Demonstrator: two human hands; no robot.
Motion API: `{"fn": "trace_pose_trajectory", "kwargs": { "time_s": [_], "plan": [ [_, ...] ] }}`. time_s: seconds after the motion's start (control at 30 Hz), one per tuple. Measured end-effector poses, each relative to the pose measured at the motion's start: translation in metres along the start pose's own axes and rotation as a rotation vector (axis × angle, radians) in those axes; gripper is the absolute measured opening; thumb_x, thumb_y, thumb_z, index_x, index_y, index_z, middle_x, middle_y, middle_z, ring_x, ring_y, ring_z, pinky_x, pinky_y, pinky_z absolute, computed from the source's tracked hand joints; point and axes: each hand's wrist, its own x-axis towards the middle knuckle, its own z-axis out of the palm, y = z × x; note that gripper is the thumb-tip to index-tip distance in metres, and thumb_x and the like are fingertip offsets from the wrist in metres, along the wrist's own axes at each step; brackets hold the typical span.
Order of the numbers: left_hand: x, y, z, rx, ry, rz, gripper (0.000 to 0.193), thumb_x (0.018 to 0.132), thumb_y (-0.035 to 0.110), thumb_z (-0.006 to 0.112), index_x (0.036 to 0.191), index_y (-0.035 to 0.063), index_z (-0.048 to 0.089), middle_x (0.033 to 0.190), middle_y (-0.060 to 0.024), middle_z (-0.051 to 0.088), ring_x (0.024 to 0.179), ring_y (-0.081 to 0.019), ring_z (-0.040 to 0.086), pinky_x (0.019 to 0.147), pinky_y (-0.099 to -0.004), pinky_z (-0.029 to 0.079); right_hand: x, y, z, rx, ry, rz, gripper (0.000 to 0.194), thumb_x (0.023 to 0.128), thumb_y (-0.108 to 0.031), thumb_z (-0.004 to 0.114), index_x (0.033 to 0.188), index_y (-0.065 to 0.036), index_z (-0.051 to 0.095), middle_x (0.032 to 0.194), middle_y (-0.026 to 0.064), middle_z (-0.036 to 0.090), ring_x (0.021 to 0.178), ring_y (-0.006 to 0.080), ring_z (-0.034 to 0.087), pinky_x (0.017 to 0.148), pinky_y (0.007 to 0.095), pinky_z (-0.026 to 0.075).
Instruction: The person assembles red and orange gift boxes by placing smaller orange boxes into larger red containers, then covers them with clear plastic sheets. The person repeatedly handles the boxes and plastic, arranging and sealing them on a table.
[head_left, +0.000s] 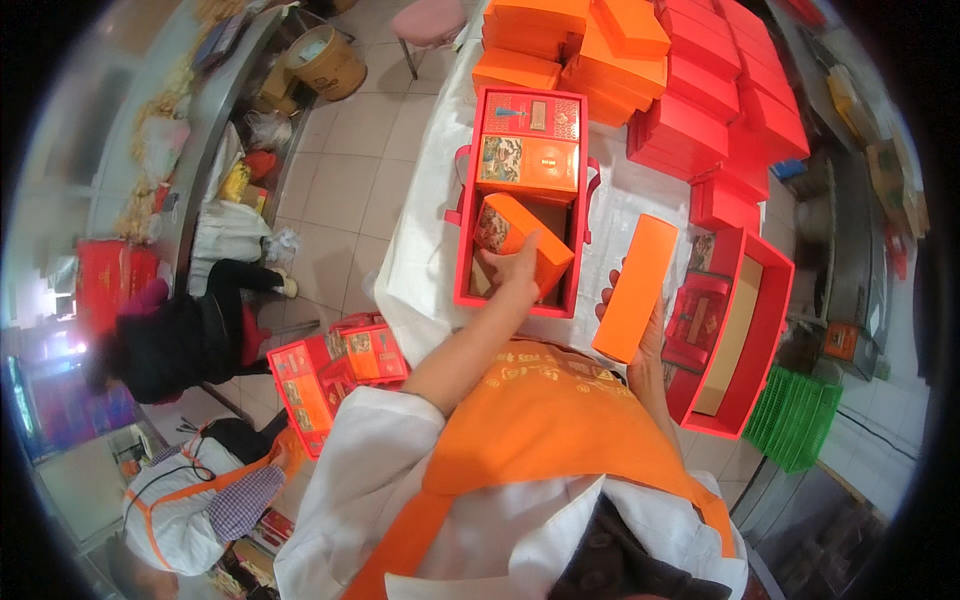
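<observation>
A red gift box (459, 247) with ribbon handles stands on the white-covered table before me. In its far half sit a red patterned carton (553, 112) and an orange carton (551, 165) with a picture panel. My left hand (517, 270) grips a tilted orange carton (529, 232), partly inside the near half of the gift box; brown board shows beneath it. To the right, my right hand (646, 341) holds a plain-sided orange carton (636, 289) from behind, with fingertips showing at its left edge. That carton is apart from the gift box.
Orange cartons (536, 30) and red cartons (690, 127) are stacked on the table's far side. An open red box (750, 337) stands at the right, near a green plastic crate (795, 416). Two people (187, 330) are on the left, beside more filled red boxes (300, 390).
</observation>
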Motion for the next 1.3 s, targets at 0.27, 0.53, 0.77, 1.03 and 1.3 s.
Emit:
{"fn": "trace_pose_trajectory", "kwargs": {
  "time_s": [0.27, 0.53, 0.77, 1.03, 1.3],
  "plan": [
    [0.005, -0.008, 0.020, 0.056, 0.122, -0.127, 0.114, 0.068, 0.063, 0.072, 0.152, 0.0292, 0.003, 0.146, -0.0223, 0.025, 0.126, -0.0379, 0.041, 0.098, -0.0527, 0.041, -0.018, -0.004, -0.010, 0.046, -0.106, 0.060, 0.054, 0.096, -0.049, 0.047, 0.129, -0.006, 0.049, 0.118, 0.0100, 0.059, 0.098, 0.0262, 0.061, 0.081, 0.0428, 0.053],
    [-0.005, -0.028, -0.034, 0.698, -0.254, 0.496, 0.087, 0.072, 0.023, 0.075, 0.144, 0.0083, 0.030, 0.144, -0.0164, 0.027, 0.134, -0.0314, 0.030, 0.108, -0.0444, 0.030, -0.016, -0.013, -0.028, 0.014, -0.013, 0.033, 0.048, 0.095, -0.038, 0.052, 0.132, -0.008, 0.049, 0.119, 0.0138, 0.058, 0.094, 0.0262, 0.061, 0.077, 0.0425, 0.054],
    [0.068, 0.010, -0.043, 1.796, -0.544, 1.557, 0.076, 0.071, 0.015, 0.071, 0.139, 0.0127, 0.040, 0.138, -0.0186, 0.038, 0.132, -0.0354, 0.033, 0.108, -0.0517, 0.027, -0.001, -0.023, -0.041, -0.063, 0.024, 0.012, 0.036, 0.097, -0.034, 0.051, 0.122, -0.008, 0.055, 0.115, 0.0074, 0.063, 0.100, 0.0217, 0.062, 0.085, 0.0396, 0.053],
    [0.086, 0.014, -0.042, 1.714, -0.349, 1.388, 0.064, 0.078, 0.009, 0.065, 0.138, 0.0163, 0.044, 0.139, -0.0183, 0.040, 0.130, -0.0394, 0.038, 0.104, -0.0522, 0.035, 0.014, -0.013, -0.006, -0.292, 0.184, -0.187, 0.039, 0.092, -0.022, 0.060, 0.127, -0.007, 0.050, 0.126, 0.0041, 0.056, 0.117, 0.0197, 0.053, 0.099, 0.0418, 0.043],
    [-0.021, 0.028, -0.042, 0.448, -0.870, 0.413, 0.071, 0.091, 0.019, 0.063, 0.147, 0.0013, 0.024, 0.132, -0.0069, 0.046, 0.113, -0.0162, 0.051, 0.096, -0.0273, 0.042, 0.036, -0.005, 0.036, -0.713, 0.115, -0.212, 0.043, 0.094, -0.019, 0.055, 0.132, -0.002, 0.042, 0.129, 0.0082, 0.053, 0.118, 0.0193, 0.052, 0.098, 0.0358, 0.044]
  ]
}}
